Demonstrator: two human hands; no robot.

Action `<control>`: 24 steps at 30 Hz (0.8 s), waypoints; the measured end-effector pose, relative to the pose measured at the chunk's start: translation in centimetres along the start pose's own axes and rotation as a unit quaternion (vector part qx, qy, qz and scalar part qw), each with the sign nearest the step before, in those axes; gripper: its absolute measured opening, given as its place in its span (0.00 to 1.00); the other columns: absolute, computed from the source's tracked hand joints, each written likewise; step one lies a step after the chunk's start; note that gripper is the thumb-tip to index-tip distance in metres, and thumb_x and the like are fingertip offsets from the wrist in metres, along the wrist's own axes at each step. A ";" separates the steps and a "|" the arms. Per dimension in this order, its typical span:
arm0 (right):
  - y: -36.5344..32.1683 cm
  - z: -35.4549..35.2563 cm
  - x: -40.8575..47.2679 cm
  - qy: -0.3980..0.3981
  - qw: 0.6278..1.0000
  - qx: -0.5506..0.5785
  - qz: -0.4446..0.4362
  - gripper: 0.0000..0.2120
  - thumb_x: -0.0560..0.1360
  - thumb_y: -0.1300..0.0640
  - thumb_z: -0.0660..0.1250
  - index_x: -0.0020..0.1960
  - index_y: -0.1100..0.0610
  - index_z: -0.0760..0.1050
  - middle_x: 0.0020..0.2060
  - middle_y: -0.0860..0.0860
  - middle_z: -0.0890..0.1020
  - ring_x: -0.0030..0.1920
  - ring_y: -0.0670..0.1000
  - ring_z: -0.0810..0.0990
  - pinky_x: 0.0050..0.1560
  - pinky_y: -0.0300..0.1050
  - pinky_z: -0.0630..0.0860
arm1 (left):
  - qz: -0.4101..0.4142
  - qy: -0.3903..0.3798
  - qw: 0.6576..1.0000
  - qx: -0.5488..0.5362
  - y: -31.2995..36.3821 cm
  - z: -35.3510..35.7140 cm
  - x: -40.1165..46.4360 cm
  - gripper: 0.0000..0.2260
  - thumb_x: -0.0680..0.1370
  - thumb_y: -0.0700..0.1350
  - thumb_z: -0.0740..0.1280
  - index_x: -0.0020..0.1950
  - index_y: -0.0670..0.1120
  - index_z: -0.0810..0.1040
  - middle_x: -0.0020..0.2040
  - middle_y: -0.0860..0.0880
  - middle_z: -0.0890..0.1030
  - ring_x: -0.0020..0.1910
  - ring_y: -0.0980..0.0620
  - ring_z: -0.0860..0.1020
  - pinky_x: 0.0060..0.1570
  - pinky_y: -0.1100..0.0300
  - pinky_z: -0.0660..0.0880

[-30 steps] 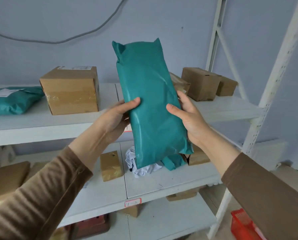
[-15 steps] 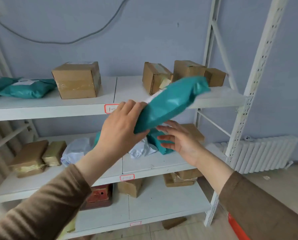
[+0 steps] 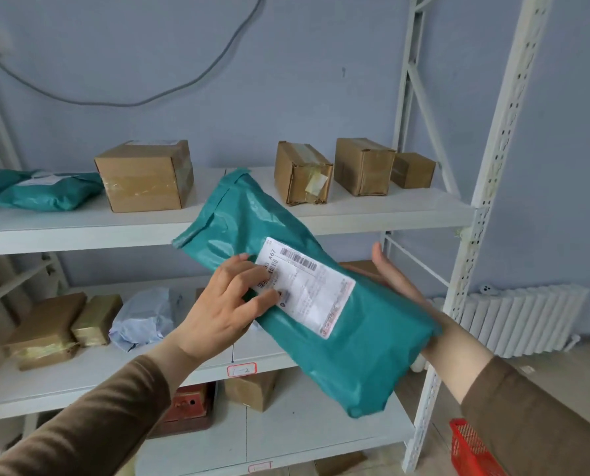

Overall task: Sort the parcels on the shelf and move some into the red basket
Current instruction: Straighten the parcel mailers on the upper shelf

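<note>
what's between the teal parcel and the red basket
Nothing visible. The teal parcel is held in front of the shelf; the red basket sits on the floor at lower right, partly covered only by the person's own right sleeve.

Teal parcel [image 3: 338, 338], white label [image 3: 307, 286], red basket [image 3: 472, 448].
</note>
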State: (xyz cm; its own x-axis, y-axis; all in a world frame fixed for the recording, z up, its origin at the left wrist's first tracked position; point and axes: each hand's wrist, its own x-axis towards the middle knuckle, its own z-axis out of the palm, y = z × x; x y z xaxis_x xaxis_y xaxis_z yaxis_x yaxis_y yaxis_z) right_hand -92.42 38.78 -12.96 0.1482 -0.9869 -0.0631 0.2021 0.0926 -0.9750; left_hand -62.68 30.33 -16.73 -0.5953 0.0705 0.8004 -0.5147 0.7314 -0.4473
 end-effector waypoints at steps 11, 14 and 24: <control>-0.1 1.5 4.0 -0.086 0.996 -0.038 0.001 0.30 0.70 0.59 0.74 0.71 0.51 0.74 0.59 0.56 0.86 0.55 0.55 0.87 0.54 0.49 0.83 | -0.403 0.023 0.886 -0.230 -0.2 2.0 2.7 0.34 0.79 0.35 0.69 0.80 0.52 0.58 0.81 0.46 0.59 0.81 0.48 0.62 0.80 0.49 0.61; -0.1 1.7 5.7 -0.063 0.997 -0.022 -0.036 0.30 0.71 0.61 0.76 0.71 0.51 0.75 0.60 0.57 0.86 0.57 0.58 0.86 0.57 0.52 0.83 | -0.594 0.054 0.658 -0.460 0.8 1.9 2.9 0.27 0.80 0.56 0.64 0.78 0.62 0.60 0.75 0.48 0.72 0.67 0.49 0.78 0.69 0.44 0.74; -5.9 7.4 16.3 0.048 0.994 -0.017 -0.101 0.23 0.75 0.54 0.77 0.68 0.50 0.77 0.55 0.53 0.88 0.53 0.56 0.88 0.52 0.54 0.85 | -0.661 0.049 0.532 -0.527 -5.1 2.6 6.6 0.39 0.74 0.42 0.78 0.79 0.58 0.62 0.66 0.52 0.78 0.58 0.49 0.84 0.49 0.57 0.85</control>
State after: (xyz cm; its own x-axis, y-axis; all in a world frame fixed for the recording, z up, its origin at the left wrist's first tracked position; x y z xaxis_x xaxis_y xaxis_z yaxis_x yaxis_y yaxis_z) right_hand -84.07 23.09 -6.63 0.0149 -0.9932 0.1153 0.1847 -0.1106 -0.9765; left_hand -65.54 25.31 -10.22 -0.0823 -0.9806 0.1781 0.2188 0.1565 0.9631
